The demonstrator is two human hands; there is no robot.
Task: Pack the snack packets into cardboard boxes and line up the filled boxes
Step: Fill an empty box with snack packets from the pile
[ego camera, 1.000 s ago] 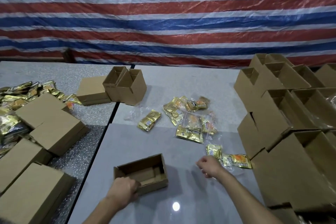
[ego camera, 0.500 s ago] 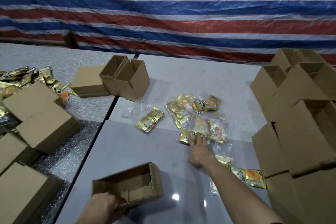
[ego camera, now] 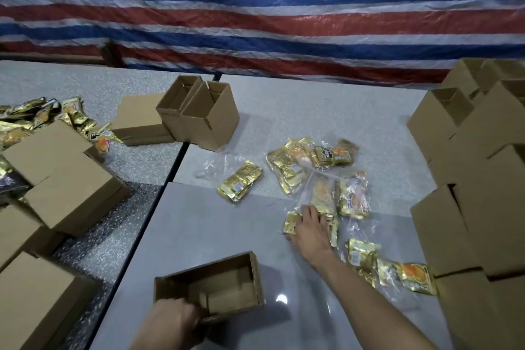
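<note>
Box is gripped at its near rim by left hand, likely to steady it for loading. Right hand is laid, fingers spread, on a packet beyond-right of box; nothing yet packed.

1. Open-topped brown cardboard box: empty, with its inner flaps folded down, lying slightly skewed. The left hand grips its near wall.
2. Flat gold foil snack packet: directly under the outstretched fingers of the right hand, which rests on it.
3. Cluster of gold packets in clear plastic wrap: scattered just beyond the right hand.
4. Separate gold packet bundle: lies left of the right hand, beyond the open-topped box.
5. Gold packets with orange print: just right of the right forearm.
6. Stacked open brown boxes: piled right of the right hand.
7. Pair of upright open boxes: well beyond the left hand.
8. Closed brown boxes: left of the left hand, with a heap of loose gold packets beyond them.
</note>
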